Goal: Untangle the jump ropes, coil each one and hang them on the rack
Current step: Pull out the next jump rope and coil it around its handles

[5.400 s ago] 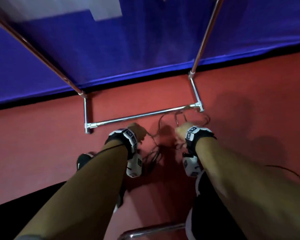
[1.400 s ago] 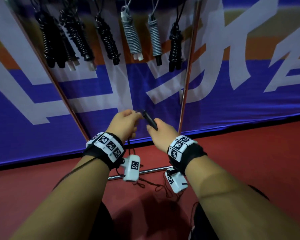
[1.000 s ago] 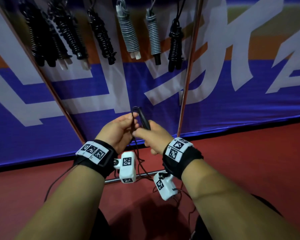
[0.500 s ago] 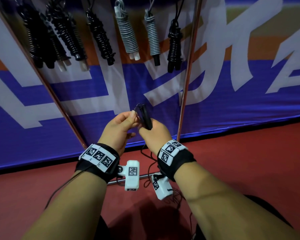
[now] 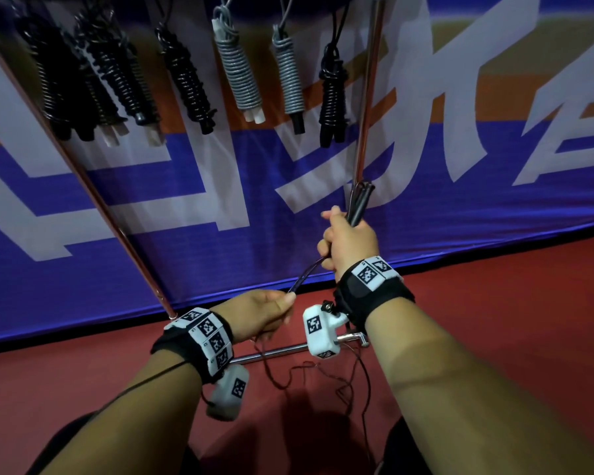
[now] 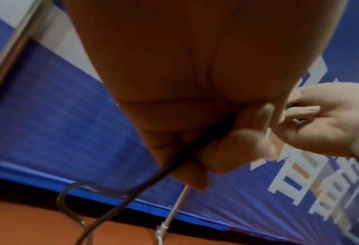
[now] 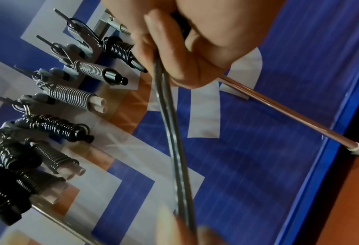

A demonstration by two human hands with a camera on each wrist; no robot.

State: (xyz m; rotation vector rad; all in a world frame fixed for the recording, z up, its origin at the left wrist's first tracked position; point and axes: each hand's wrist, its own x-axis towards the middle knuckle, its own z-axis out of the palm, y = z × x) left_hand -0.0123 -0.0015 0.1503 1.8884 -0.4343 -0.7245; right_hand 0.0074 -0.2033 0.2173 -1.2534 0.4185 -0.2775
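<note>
My right hand (image 5: 345, 238) grips the two black handles (image 5: 360, 204) of a jump rope, held upright beside the rack's right pole (image 5: 367, 97). The rope's dark cord (image 5: 306, 275) runs down-left from that fist to my left hand (image 5: 264, 311), which pinches it between thumb and fingers. In the left wrist view the cord (image 6: 174, 162) passes through my curled left fingers (image 6: 233, 149). The right wrist view shows two strands of cord (image 7: 174, 149) leaving my right fist (image 7: 184, 49). The rest of the cord (image 5: 323, 375) lies loose and tangled on the red floor.
Several coiled ropes, black (image 5: 186, 80) and grey (image 5: 237, 73), hang from the rack's top. The rack's left pole (image 5: 100, 200) slants down to a base bar (image 5: 275, 353) on the red floor (image 5: 494, 320). A blue banner (image 5: 494, 200) stands behind.
My hands have parted: the right one lifted the handles up and right toward the pole, while the left slid down the cord, drawing it taut between them.
</note>
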